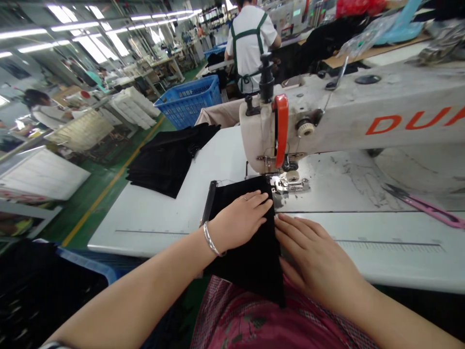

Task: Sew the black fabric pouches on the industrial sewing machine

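Note:
A piece of black fabric (pixel 250 252) lies under the presser foot area of a sewing machine (pixel 290 121) and hangs over the table's front edge. My left hand (pixel 241 218), with a silver bangle on the wrist, rests flat on top of it, fingers stretched toward the needle. At the fabric's right edge, my right hand (pixel 312 252) touches it with straight fingers; its fingertips are close to the cloth and the thumb sits lower down. The metal presser foot (pixel 288 184) is just beyond both hands.
A stack of black fabric pieces (pixel 163 160) lies on the table's left end. Pink-handled thread snips (pixel 428 206) rest at the right. Behind stand a blue basket (pixel 192 97) and a co-worker in a white shirt (pixel 247 43). Another bin (pixel 83 266) holds dark cloth at lower left.

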Available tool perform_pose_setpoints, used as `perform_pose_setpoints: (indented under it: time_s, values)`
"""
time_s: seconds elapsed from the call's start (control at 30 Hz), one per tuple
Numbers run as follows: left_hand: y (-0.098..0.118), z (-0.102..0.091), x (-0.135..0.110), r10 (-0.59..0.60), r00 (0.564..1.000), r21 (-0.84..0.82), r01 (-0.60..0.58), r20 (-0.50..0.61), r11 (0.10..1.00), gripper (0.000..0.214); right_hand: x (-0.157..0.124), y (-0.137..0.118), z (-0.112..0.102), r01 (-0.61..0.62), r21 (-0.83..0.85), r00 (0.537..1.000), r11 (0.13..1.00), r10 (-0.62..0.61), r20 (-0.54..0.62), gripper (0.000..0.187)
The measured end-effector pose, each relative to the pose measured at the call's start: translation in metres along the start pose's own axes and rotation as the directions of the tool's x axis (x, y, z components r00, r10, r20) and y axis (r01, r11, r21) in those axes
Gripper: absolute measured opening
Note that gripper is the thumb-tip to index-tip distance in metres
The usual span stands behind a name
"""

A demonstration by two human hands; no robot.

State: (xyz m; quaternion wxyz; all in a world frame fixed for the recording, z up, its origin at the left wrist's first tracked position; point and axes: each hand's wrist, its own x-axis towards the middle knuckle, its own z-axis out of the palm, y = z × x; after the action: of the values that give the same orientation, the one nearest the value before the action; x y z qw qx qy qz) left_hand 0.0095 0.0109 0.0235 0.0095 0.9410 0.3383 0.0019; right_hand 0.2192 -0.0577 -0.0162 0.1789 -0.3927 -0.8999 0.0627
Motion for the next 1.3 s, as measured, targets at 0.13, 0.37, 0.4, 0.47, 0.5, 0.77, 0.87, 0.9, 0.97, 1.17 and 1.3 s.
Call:
perform_pose_setpoints:
  time_s: [0.13, 0.37, 0.4, 0.47, 0.5, 0.77, 0.87, 0.9, 0.97, 1.17, 1.3]
  values:
    - [-0.012, 0.003, 0.004, 0.008, 1.0, -0.055, -0.01, -0.025, 0.998, 0.041, 0.004, -0.001, 0.0, -0.014, 0.012, 1.0, 1.0, 0.014, 0.004, 0.045]
    - [0.01, -0.017, -0.014, -0.004, 0.998, -0.184, 0.015, 0.064, 0.983, 0.062, -0.011, -0.005, -0.003, 0.005, 0.172, 0.998, 0.985, 0.005, -0.06, 0.036]
    - [0.022, -0.018, -0.024, 0.014, 0.997, -0.217, 0.003, 0.079, 0.976, 0.072, -0.02, -0.009, -0.003, 0.006, 0.234, 0.996, 0.972, 0.014, -0.084, 0.032]
    - [0.046, -0.014, -0.044, 0.038, 0.997, -0.247, -0.019, 0.074, 0.969, 0.076, -0.04, -0.017, -0.002, -0.027, 0.367, 0.99, 0.93, 0.075, -0.118, 0.026]
    - [0.056, -0.009, -0.054, 0.032, 0.998, -0.248, -0.02, 0.047, 0.969, 0.068, -0.048, -0.022, -0.002, -0.066, 0.428, 0.985, 0.901, 0.126, -0.113, 0.022]
    - [0.078, 0.024, -0.079, -0.309, 0.906, -0.646, 0.053, -0.289, 0.761, 0.036, -0.049, -0.047, 0.012, -0.606, 0.777, 0.757, 0.171, 0.425, 0.497, 0.035]
    - [0.082, 0.021, -0.078, -0.355, 0.849, -0.614, 0.046, -0.392, 0.788, 0.031, -0.041, -0.051, 0.019, -0.584, 0.806, 0.699, -0.096, 0.446, 0.559, 0.035]
    - [0.084, 0.021, -0.078, -0.348, 0.832, -0.578, 0.041, -0.433, 0.815, 0.03, -0.039, -0.053, 0.021, -0.571, 0.807, 0.688, -0.15, 0.449, 0.57, 0.035]
    - [0.088, 0.022, -0.078, -0.307, 0.821, -0.503, 0.028, -0.481, 0.864, 0.029, -0.038, -0.056, 0.023, -0.55, 0.808, 0.682, -0.214, 0.444, 0.581, 0.033]
    - [0.095, 0.034, -0.081, -0.217, 0.893, -0.415, 0.037, -0.395, 0.909, 0.025, -0.041, -0.059, 0.024, -0.525, 0.8, 0.698, -0.289, 0.392, 0.599, 0.024]
    - [0.096, 0.035, -0.082, -0.223, 0.887, -0.405, 0.044, -0.405, 0.913, 0.02, -0.042, -0.06, 0.023, -0.509, 0.793, 0.699, -0.334, 0.378, 0.607, 0.022]
